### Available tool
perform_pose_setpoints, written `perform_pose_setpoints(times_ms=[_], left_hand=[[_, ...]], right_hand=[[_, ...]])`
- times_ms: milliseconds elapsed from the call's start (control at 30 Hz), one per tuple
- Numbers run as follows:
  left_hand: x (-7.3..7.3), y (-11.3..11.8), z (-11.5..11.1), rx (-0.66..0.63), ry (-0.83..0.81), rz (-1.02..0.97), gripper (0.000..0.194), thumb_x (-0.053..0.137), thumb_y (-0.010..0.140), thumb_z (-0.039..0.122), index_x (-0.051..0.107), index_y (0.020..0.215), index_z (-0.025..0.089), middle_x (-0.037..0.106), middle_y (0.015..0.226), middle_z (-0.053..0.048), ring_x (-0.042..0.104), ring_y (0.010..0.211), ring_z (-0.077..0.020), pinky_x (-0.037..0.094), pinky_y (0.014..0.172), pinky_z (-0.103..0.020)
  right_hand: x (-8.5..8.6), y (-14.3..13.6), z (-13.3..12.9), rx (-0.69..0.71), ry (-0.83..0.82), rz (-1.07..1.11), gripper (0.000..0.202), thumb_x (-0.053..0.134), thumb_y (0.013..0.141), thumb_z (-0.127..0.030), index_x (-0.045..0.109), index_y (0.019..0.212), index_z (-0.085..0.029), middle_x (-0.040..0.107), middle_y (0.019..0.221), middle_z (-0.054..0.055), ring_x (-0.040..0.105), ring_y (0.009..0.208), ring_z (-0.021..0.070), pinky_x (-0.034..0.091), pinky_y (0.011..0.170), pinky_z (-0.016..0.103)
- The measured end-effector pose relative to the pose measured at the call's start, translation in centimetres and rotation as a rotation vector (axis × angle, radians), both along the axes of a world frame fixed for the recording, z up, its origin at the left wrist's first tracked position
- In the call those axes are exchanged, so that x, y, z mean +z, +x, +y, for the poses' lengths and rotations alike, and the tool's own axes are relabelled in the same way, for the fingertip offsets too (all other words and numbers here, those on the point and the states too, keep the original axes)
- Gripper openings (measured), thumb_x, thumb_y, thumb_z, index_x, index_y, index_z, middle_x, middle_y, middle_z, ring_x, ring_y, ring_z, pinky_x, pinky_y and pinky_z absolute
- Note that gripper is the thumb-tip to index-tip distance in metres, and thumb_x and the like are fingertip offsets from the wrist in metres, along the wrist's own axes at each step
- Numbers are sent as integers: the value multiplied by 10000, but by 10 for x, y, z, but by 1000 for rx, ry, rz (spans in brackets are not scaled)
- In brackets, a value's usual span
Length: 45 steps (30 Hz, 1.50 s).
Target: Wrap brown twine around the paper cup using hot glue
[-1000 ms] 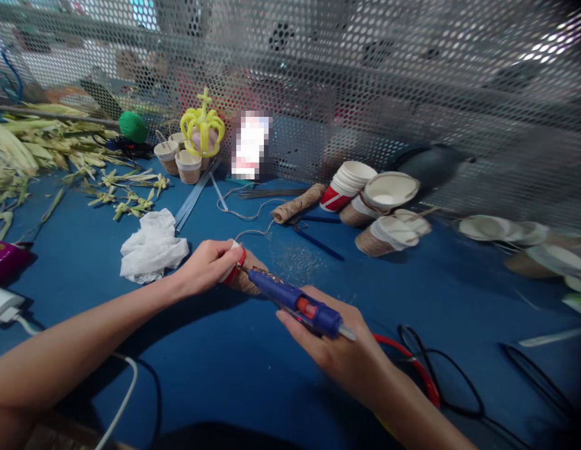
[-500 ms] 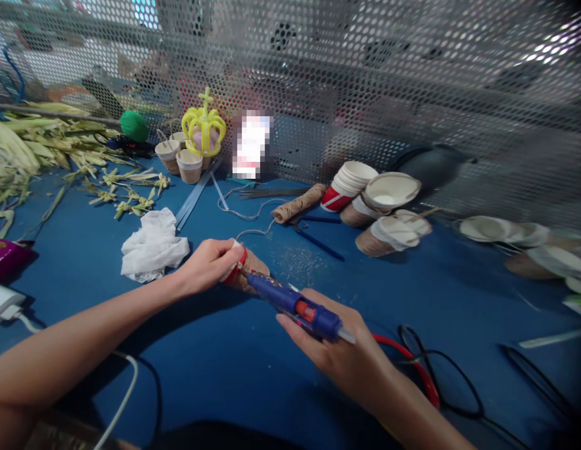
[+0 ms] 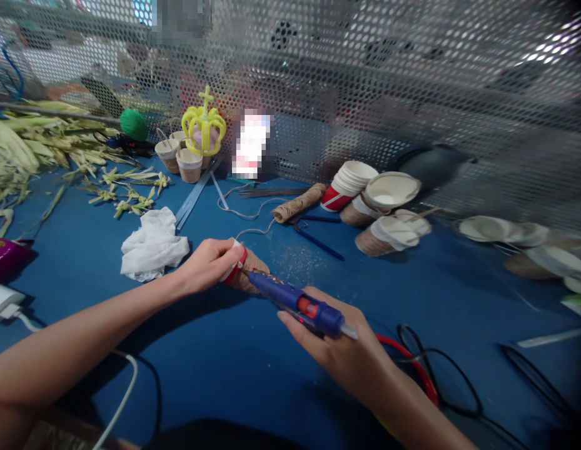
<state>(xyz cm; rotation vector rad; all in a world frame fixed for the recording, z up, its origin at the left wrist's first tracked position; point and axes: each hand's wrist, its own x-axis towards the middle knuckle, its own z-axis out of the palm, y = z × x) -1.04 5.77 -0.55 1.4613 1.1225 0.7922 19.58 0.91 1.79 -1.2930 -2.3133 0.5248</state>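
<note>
My left hand [image 3: 217, 261] is closed around the rim end of a red-and-white paper cup [image 3: 234, 270], which lies tilted on its side. Brown twine [image 3: 253, 267] wraps the cup's far part. A blue hot glue gun [image 3: 294, 301] fills my right hand [image 3: 346, 350], its nozzle pointing at the cup beside the edge of the twine. Whether the tip touches the cup, I cannot tell. A clear glue stick sticks out of the gun's back end. From the cup, a strand of twine runs to a twine roll [image 3: 299, 204] farther back.
White gauze [image 3: 154, 245] lies left, near clear glue sticks [image 3: 195, 197]. Blue-handled pliers [image 3: 318, 240] rest behind the cup. Stacked paper cups [image 3: 349, 184] and twine-wrapped cups [image 3: 381, 237] stand right. Corn husks [image 3: 18, 147] pile at far left. A perforated metal screen [image 3: 318, 81] closes the back.
The glue gun and my right hand have shifted very slightly to the right. My left hand and the cup stay where they were.
</note>
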Motion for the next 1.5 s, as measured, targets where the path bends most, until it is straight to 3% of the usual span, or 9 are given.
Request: perform_pose_setpoints(times_ms=[233,433,600,833,1100,1500], left_hand=[[0,-2,0,-22,142,117,395,364,832,376,653,803,109,622,721,-26,504,620,-102,377,524,-175],[-1,-3,-1,-32,163,145,396,358,835,368,653,821,104,627,717,-32,508,610,-105,378,528,-180],[1,-3,-2,-45,113,80,428,349,835,400,653,774,105,636,706,-35,518,594,-104,401,544,-192],[1,-2,-2,-66,128,38,383,362,839,361,662,813,124,658,775,-34,549,655,-105,412,579,-184],[1,0,-3,-47,2,-17,426,350,831,402,647,750,107,639,659,-37,543,548,-106,418,508,-192],[-4,-8,-1,-58,265,246,421,322,834,357,627,729,86,498,565,3,387,520,-86,321,472,-181]], right_hand=[[4,1,4,-25,-10,88,86,505,766,-233,499,692,-190,541,605,8,494,528,117,419,524,248],[5,0,3,-31,-19,88,103,491,776,-243,486,685,-194,536,611,8,494,538,121,415,536,259],[4,0,0,32,-27,40,137,495,780,-235,454,657,-193,523,609,-2,482,526,109,394,517,247],[7,0,1,0,-16,30,128,477,790,-241,465,671,-195,526,603,1,483,521,116,397,509,251],[1,-1,-4,34,-33,16,111,510,782,-242,462,691,-199,528,628,-14,487,535,100,388,515,222],[7,-1,4,-46,-80,122,141,525,755,-244,469,634,-198,526,574,-10,468,497,107,423,526,243]])
